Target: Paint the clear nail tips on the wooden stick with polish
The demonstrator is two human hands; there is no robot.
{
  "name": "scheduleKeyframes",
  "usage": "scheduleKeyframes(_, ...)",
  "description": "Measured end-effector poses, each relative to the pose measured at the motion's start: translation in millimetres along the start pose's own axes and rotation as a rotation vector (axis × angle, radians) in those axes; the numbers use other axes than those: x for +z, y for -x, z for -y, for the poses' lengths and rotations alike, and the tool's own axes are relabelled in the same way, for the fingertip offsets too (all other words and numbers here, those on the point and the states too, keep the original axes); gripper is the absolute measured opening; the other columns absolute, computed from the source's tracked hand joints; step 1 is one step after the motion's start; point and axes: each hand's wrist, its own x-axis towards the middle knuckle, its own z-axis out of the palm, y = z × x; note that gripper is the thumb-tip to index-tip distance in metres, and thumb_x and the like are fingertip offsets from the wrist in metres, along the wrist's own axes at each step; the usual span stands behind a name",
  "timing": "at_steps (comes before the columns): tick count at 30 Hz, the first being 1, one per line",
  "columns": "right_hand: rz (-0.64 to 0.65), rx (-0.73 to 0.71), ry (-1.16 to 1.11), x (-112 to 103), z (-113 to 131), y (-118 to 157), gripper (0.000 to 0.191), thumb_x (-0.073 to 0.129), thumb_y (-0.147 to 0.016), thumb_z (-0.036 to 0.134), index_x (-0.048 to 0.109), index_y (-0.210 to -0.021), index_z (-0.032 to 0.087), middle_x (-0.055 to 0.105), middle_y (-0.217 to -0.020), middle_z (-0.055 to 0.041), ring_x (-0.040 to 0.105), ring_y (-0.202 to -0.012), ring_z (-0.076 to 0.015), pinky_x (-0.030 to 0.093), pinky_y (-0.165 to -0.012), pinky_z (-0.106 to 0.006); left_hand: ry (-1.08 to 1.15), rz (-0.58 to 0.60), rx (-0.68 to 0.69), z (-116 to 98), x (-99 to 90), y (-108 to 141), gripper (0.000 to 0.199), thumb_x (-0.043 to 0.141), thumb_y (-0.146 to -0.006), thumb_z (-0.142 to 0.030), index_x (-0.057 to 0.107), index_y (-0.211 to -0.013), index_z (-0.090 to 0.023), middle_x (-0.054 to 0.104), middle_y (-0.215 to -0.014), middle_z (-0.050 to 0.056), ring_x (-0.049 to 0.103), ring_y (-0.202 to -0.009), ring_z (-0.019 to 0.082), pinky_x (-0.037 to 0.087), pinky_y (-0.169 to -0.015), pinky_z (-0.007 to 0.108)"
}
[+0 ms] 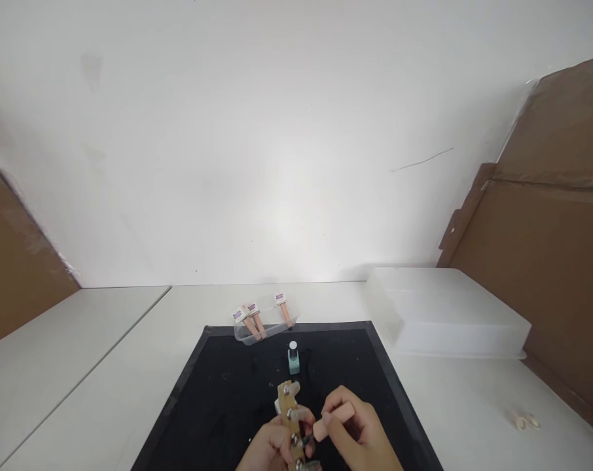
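Note:
My left hand (271,446) grips a narrow wooden strip (287,400) that carries several round metal knobs and translucent nail-shaped tips (301,413). My right hand (358,432) pinches a peach-coloured brush cap (334,420). Its dark end points left and is close to the strip, near the left fingers; whether it touches a tip I cannot tell. Just beyond the strip, a teal nail polish bottle (293,363) with a dark, white-topped cap stands upright on the black mat (218,399). Something white shows partly behind the strip.
At the mat's far edge, a clear plastic tray (251,339) holds peach-handled tubes (258,325) with white labelled ends. A white plastic box (453,317) lies on the table at right. Small beige rings (522,422) lie near the right side. Brown cardboard (546,275) borders the white wall.

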Motion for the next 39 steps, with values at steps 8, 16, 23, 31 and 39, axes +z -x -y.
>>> scheduleKeyframes(8,-0.047,-0.117,0.151,-6,3,1,0.017,0.049,-0.075,0.024,0.048,-0.059,0.018,0.051,-0.050,0.0012,0.040,-0.044,-0.0115,0.028,-0.042,-0.022,0.009,-0.041,0.045,3,4.7,0,0.036,0.039,-0.042,-0.001,0.060,-0.067,-0.016,0.048,-0.065,-0.001,0.043,-0.057,0.010,0.038,-0.063,0.033)
scheduleKeyframes(16,-0.058,-0.044,0.036,-10,11,1,0.019,0.054,-0.077,0.029,0.047,-0.063,0.018,0.049,-0.053,0.0027,0.033,-0.044,-0.0096,0.028,-0.043,-0.021,0.006,-0.035,0.008,1,2.8,-1,0.040,0.041,-0.041,-0.001,0.061,-0.072,-0.015,0.049,-0.065,-0.001,0.043,-0.060,0.011,0.038,-0.065,0.034)
scheduleKeyframes(23,0.007,0.086,-0.234,-9,8,1,0.034,0.057,-0.075,0.050,0.049,-0.069,0.017,0.035,-0.047,0.0092,0.027,-0.036,-0.0053,0.021,-0.035,-0.017,-0.135,0.027,-0.040,0,-7.6,-9,0.052,0.041,-0.037,-0.003,0.061,-0.084,-0.013,0.057,-0.068,0.000,0.051,-0.061,0.013,0.031,-0.059,0.027)
scheduleKeyframes(31,0.102,0.088,-0.477,-8,5,0,0.035,0.063,-0.070,0.050,0.050,-0.071,0.017,0.041,-0.042,0.0100,0.027,-0.031,-0.0036,0.019,-0.035,-0.016,-0.144,0.167,-0.007,2,-6.6,-10,0.066,0.039,-0.037,0.001,0.057,-0.098,-0.015,0.063,-0.073,0.002,0.060,-0.070,0.019,0.033,-0.072,0.030)
scheduleKeyframes(39,0.157,0.101,-0.626,-6,1,-3,0.032,0.070,-0.065,0.043,0.053,-0.067,0.016,0.046,-0.046,0.0086,0.030,-0.029,-0.0020,0.022,-0.031,-0.014,-0.009,0.164,-0.049,1,2.9,-4,0.043,0.043,-0.046,-0.005,0.061,-0.085,-0.009,0.063,-0.072,0.007,0.061,-0.074,0.023,0.036,-0.075,0.033)
